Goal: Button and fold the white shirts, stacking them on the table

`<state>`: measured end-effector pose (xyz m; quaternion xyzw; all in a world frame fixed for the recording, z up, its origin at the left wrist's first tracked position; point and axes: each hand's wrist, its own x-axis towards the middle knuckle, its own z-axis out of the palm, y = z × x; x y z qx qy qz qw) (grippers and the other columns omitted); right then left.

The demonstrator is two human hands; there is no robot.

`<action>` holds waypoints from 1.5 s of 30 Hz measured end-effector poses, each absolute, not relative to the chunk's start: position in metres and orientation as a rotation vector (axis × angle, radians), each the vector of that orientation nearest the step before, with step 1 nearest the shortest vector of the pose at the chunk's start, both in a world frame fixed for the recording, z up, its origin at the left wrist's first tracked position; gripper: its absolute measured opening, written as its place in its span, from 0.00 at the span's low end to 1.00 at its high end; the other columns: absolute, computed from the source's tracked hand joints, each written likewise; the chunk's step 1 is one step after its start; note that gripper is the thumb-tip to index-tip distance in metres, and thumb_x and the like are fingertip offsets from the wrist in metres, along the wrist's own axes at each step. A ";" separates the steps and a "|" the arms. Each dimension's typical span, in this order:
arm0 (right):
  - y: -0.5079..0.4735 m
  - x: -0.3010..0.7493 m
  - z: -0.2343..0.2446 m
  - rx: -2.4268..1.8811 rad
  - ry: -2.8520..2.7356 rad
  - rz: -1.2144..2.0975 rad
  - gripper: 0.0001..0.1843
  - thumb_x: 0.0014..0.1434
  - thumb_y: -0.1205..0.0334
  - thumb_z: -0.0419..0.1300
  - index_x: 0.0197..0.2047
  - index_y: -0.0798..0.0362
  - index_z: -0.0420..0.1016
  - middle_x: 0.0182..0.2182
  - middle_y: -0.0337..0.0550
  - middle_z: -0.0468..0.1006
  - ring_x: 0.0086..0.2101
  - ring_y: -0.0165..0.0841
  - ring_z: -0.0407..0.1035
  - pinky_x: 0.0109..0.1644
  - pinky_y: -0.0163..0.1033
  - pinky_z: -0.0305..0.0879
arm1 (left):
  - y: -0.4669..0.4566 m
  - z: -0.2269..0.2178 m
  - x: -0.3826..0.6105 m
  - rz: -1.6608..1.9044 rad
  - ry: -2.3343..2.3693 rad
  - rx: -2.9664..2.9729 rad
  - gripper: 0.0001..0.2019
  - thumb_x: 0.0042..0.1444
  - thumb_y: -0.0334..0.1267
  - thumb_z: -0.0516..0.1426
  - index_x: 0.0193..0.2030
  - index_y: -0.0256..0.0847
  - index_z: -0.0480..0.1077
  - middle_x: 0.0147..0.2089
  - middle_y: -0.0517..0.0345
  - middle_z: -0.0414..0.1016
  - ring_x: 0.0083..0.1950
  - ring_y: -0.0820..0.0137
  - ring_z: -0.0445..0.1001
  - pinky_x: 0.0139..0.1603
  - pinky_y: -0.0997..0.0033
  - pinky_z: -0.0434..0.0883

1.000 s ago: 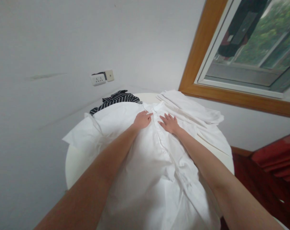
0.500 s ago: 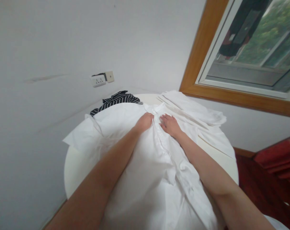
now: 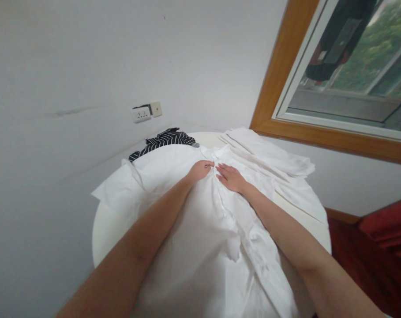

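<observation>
A white shirt lies spread front side up, its collar at the far side and its button placket running toward me, creased in the lower part. My left hand is closed on the edge of the placket just below the collar, fingers curled and thumb along the cloth. Beside it, my right hand lies flat on the shirt front, fingers stretched toward the placket. Only a narrow gap separates the two hands. The shirt's left-side sleeve reaches out over the table's edge.
Under the shirt stands a round white table. Folded white cloth lies at the back right, and a black-and-white striped garment at the back left. A wall with a socket and a wood-framed window stand behind.
My right hand has slid slightly toward the placket and my left hand. The left hand's grip has turned a little, its thumb now showing along the edge. The view has shifted slightly.
</observation>
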<state>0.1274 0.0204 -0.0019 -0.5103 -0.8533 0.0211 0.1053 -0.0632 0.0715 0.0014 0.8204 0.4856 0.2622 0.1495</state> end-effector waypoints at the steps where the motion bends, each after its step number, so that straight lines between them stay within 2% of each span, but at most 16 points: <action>1: 0.021 0.127 -0.002 -1.500 -2.511 0.060 0.29 0.69 0.50 0.41 0.68 0.52 0.56 0.68 0.45 0.53 0.66 0.38 0.45 0.68 0.49 0.43 | 0.075 0.005 -0.062 0.730 1.452 2.329 0.19 0.58 0.31 0.47 0.48 0.38 0.76 0.53 0.57 0.77 0.55 0.71 0.73 0.58 0.76 0.66; 3: 0.022 0.127 -0.002 -1.494 -2.505 0.065 0.29 0.68 0.50 0.41 0.68 0.51 0.57 0.68 0.45 0.53 0.66 0.38 0.46 0.68 0.49 0.44 | 0.082 0.013 -0.056 0.645 1.582 2.298 0.17 0.59 0.35 0.48 0.43 0.39 0.78 0.48 0.57 0.80 0.51 0.69 0.75 0.54 0.76 0.68; 6: 0.021 0.127 -0.001 -1.486 -2.505 0.097 0.29 0.68 0.49 0.41 0.68 0.51 0.57 0.67 0.46 0.54 0.66 0.38 0.46 0.68 0.49 0.44 | 0.094 0.021 -0.043 0.564 1.748 2.259 0.17 0.59 0.40 0.50 0.35 0.35 0.79 0.40 0.47 0.81 0.47 0.62 0.77 0.50 0.69 0.69; 8: 0.020 0.127 0.001 -1.486 -2.506 0.114 0.29 0.68 0.49 0.41 0.68 0.51 0.57 0.68 0.46 0.54 0.67 0.38 0.45 0.68 0.49 0.43 | 0.098 0.022 -0.035 0.561 1.851 2.214 0.18 0.58 0.45 0.52 0.35 0.34 0.79 0.40 0.42 0.80 0.47 0.57 0.76 0.48 0.65 0.70; 10: 0.019 0.127 0.003 -1.489 -2.504 0.127 0.29 0.68 0.49 0.41 0.68 0.51 0.57 0.68 0.46 0.54 0.66 0.38 0.45 0.68 0.49 0.43 | 0.097 0.020 -0.028 0.587 2.001 2.153 0.18 0.56 0.48 0.54 0.38 0.36 0.78 0.43 0.41 0.78 0.49 0.56 0.75 0.47 0.64 0.69; 16: 0.017 0.126 0.006 -1.507 -2.498 0.148 0.29 0.68 0.49 0.41 0.68 0.52 0.56 0.68 0.46 0.53 0.67 0.37 0.45 0.68 0.49 0.42 | 0.083 0.007 -0.019 0.823 2.174 2.252 0.12 0.60 0.41 0.53 0.42 0.39 0.74 0.48 0.45 0.72 0.49 0.58 0.72 0.47 0.63 0.69; 24: 0.015 0.126 0.006 -1.512 -2.480 0.113 0.29 0.69 0.50 0.41 0.68 0.53 0.55 0.68 0.46 0.53 0.67 0.36 0.45 0.69 0.47 0.41 | 0.075 0.015 -0.020 0.784 2.062 2.485 0.11 0.61 0.32 0.50 0.49 0.36 0.67 0.49 0.42 0.70 0.49 0.57 0.70 0.45 0.62 0.68; 29: 0.014 0.126 0.006 -1.519 -2.484 0.114 0.30 0.69 0.50 0.40 0.68 0.53 0.55 0.68 0.46 0.53 0.67 0.36 0.44 0.69 0.48 0.40 | 0.076 0.013 -0.035 0.689 1.730 2.790 0.13 0.61 0.30 0.47 0.47 0.39 0.70 0.50 0.47 0.72 0.54 0.61 0.68 0.55 0.62 0.66; 34: 0.012 0.126 0.008 -1.520 -2.498 0.127 0.30 0.69 0.50 0.40 0.69 0.53 0.53 0.68 0.46 0.52 0.67 0.36 0.44 0.69 0.48 0.40 | 0.090 -0.007 -0.053 0.536 1.289 2.943 0.21 0.63 0.33 0.42 0.58 0.33 0.66 0.61 0.47 0.69 0.63 0.66 0.65 0.65 0.64 0.60; 37: 0.009 0.126 0.009 -1.583 -2.466 0.134 0.30 0.68 0.48 0.39 0.69 0.50 0.52 0.68 0.44 0.51 0.67 0.36 0.43 0.69 0.53 0.38 | 0.091 -0.014 -0.059 0.503 1.299 2.934 0.24 0.64 0.37 0.41 0.63 0.31 0.62 0.66 0.46 0.63 0.67 0.67 0.60 0.68 0.64 0.57; 41: 0.008 0.125 0.008 -1.728 -2.402 0.137 0.31 0.68 0.44 0.37 0.69 0.45 0.50 0.70 0.41 0.46 0.68 0.38 0.40 0.67 0.63 0.32 | 0.084 -0.004 -0.055 0.416 1.401 2.912 0.24 0.66 0.39 0.40 0.64 0.32 0.60 0.67 0.45 0.61 0.68 0.67 0.59 0.68 0.64 0.55; 43: 0.009 0.125 0.009 -1.747 -2.426 0.156 0.32 0.68 0.43 0.35 0.70 0.44 0.49 0.70 0.40 0.44 0.68 0.38 0.38 0.67 0.64 0.31 | 0.078 0.009 -0.050 0.352 1.457 2.882 0.23 0.65 0.39 0.43 0.63 0.33 0.62 0.67 0.46 0.62 0.67 0.67 0.60 0.67 0.66 0.57; 45: 0.010 0.125 0.009 -1.755 -2.447 0.173 0.32 0.67 0.43 0.35 0.70 0.44 0.48 0.70 0.40 0.43 0.68 0.38 0.37 0.67 0.64 0.32 | 0.071 0.023 -0.046 0.320 1.548 2.829 0.19 0.64 0.37 0.45 0.58 0.35 0.67 0.62 0.46 0.68 0.63 0.64 0.65 0.64 0.65 0.61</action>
